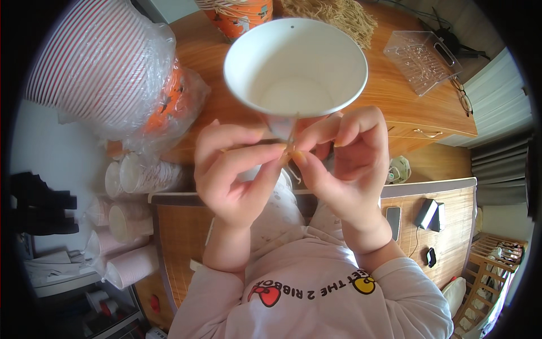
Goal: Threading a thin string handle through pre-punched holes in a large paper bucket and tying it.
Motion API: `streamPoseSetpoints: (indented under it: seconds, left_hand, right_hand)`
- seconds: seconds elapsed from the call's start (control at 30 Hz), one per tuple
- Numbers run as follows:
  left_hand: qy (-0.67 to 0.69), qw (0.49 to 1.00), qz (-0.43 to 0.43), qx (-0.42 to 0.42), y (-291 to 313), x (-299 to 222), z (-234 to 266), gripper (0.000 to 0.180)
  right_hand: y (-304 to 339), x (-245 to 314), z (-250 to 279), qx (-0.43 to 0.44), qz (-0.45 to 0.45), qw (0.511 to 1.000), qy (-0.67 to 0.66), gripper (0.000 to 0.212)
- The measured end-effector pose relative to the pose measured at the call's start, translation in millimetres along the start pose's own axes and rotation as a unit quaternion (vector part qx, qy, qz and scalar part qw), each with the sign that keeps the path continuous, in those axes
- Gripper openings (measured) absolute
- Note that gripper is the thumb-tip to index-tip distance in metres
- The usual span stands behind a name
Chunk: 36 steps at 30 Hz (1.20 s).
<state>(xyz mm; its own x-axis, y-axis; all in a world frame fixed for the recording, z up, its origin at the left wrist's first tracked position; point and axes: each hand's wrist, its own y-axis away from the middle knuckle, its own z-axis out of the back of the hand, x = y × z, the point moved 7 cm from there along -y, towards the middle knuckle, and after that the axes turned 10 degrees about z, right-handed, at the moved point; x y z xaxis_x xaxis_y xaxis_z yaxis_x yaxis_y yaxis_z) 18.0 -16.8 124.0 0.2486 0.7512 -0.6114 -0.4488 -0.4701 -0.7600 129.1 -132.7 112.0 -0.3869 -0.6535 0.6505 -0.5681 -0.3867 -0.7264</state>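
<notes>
A large white paper bucket [248, 70] sits in front of me at the table's near edge, its open mouth tilted toward me. A small dark hole shows near its far rim. A thin beige cord [293, 131] comes down at the bucket's near rim, and a short loose end hangs below my fingers. My left hand [228, 175] pinches the cord between thumb and fingertips. Against those fingertips, my right hand [353, 164] is closed on the same cord with thumb and index finger. Whether a knot lies between the fingertips is hidden.
Behind the bucket stand an orange patterned bucket stack [240, 17] and a bundle of beige cords [333, 17]. Nested buckets in plastic [101, 68] rise at the left, with more stacks [132, 268] below. A clear tray [420, 59] with small pieces and glasses [466, 101] lie right.
</notes>
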Motion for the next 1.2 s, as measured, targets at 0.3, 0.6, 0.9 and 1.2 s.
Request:
streamPoseSetpoints:
  seconds: [0.3, 0.6, 0.9, 1.2]
  left_hand:
    - [0.047, 0.997, 0.057, 0.002, 3.6, 13.5, -1.3, 0.022]
    - [0.151, 0.979, 0.135, 0.034, 6.0, 22.8, -6.8, 0.015]
    - [0.185, 0.974, 0.109, 0.076, 5.5, 20.5, -10.7, 0.017]
    - [0.247, 0.954, 0.132, 0.111, 7.8, 24.5, -14.5, 0.014]
  right_hand:
    - [-8.7, 16.5, -3.6, 0.067, 0.175, 0.966, 0.178, 0.04]
    - [-16.6, 33.5, -10.2, 0.147, 0.178, 0.929, 0.29, 0.041]
    - [-21.9, 36.6, -9.9, 0.149, 0.097, 0.931, 0.318, 0.024]
    - [-21.8, 39.6, -10.0, 0.15, 0.103, 0.936, 0.3, 0.032]
